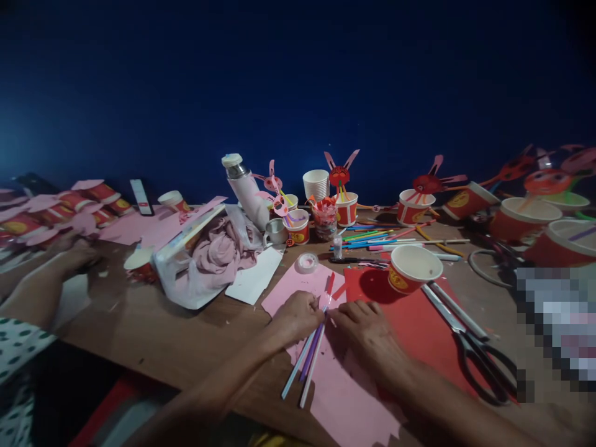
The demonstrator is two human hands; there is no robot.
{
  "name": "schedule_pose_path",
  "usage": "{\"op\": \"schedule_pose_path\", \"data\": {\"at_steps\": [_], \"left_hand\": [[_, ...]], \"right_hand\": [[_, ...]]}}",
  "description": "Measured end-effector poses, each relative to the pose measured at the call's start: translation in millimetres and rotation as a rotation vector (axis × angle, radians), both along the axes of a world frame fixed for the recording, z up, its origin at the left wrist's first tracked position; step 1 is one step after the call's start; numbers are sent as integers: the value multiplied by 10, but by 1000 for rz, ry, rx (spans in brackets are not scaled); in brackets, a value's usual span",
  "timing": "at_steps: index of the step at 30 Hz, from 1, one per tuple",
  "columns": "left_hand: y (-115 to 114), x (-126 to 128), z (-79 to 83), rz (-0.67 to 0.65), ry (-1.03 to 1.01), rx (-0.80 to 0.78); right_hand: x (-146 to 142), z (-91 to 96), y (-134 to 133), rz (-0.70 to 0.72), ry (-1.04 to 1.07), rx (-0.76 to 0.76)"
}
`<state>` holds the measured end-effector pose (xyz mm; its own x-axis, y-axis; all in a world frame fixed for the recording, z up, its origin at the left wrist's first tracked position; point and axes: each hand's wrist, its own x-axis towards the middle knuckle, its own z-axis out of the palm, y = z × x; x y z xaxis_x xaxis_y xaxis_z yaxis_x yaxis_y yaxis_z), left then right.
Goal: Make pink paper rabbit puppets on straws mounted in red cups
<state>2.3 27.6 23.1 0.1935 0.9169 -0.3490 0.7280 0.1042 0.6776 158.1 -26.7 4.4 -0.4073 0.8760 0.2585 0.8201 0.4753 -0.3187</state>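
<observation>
My left hand (300,315) is closed in a pinch at the upper part of a bundle of thin plastic straws (311,357). The straws are purple, white and pale blue, and their lower ends fan out toward me. Just right of the bundle, my right hand (365,329) has its fingers curled and its fingertips close against the straws; what they pinch is hidden. A small pink and red paper piece (329,288) shows above the fingers. Beneath both hands lies pink paper (339,397), with red paper (419,323) on the right. A tape roll (307,263) rests just beyond my left hand.
Black-handled scissors (470,351) and a paper cup (414,270) stand right. Loose straws (372,239), a thermos (246,192), rabbit-decorated cups (347,208) and a plastic bag with cloth (218,254) fill the back. Another person's hand (69,251) is at left.
</observation>
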Motion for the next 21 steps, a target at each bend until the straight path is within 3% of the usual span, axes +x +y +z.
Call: {"op": "schedule_pose_path", "data": {"at_steps": [10, 17, 21], "left_hand": [[9, 43, -22, -57, 74, -37], [-8, 12, -35, -92, 172, 161], [-56, -47, 55, -133, 196, 249]], "right_hand": [[-26, -7, -17, -16, -79, 20], [-38, -9, -13, -31, -105, -4], [-47, 3, -24, -45, -96, -23]]}}
